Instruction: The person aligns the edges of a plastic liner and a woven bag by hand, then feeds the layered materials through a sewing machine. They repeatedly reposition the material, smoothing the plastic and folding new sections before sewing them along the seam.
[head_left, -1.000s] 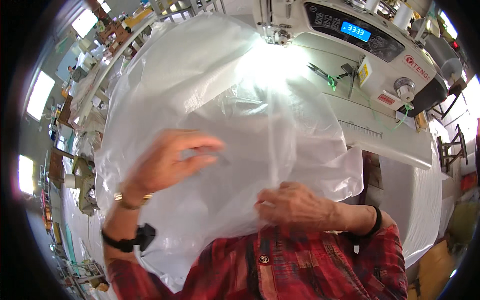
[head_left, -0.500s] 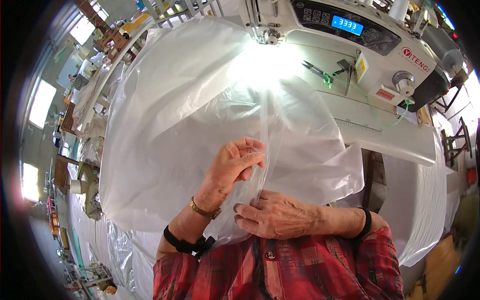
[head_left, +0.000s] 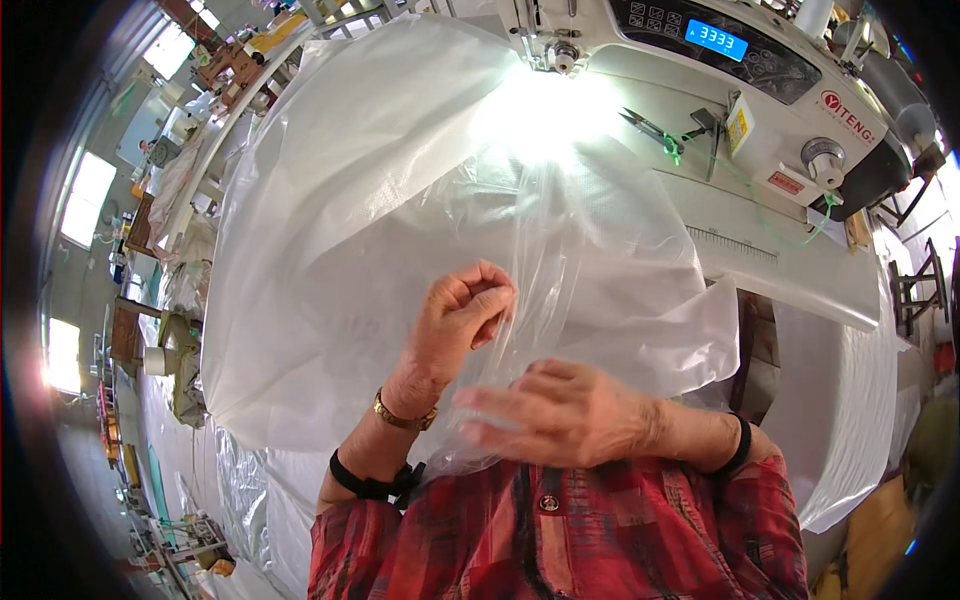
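A large translucent white plastic sheet (head_left: 320, 290) spreads from the sewing machine's needle area (head_left: 563, 62) down to my front. My left hand (head_left: 462, 312) is closed, its fingertips pinching a gathered fold of the sheet near the middle. To the right and nearer to me, my right hand (head_left: 565, 412) hovers over the lower end of that fold. Its fingers point left, stretched and apart, though smeared by motion, and no held thing shows in them. Bright lamp light washes out the sheet under the needle, so that spot is hidden.
The sewing machine (head_left: 740, 70) with a lit display stands at the far right. Thread snips (head_left: 650, 130) with green thread lie on its bed. A ruler scale (head_left: 735, 243) runs along the table edge. More white sheeting (head_left: 835, 410) hangs at right; a cluttered workbench (head_left: 215, 140) stands at left.
My right hand has let go of the fold and its fingers have stretched out. My left hand keeps its pinch, slightly shifted left. The fold has loosened and spread into wider creases.
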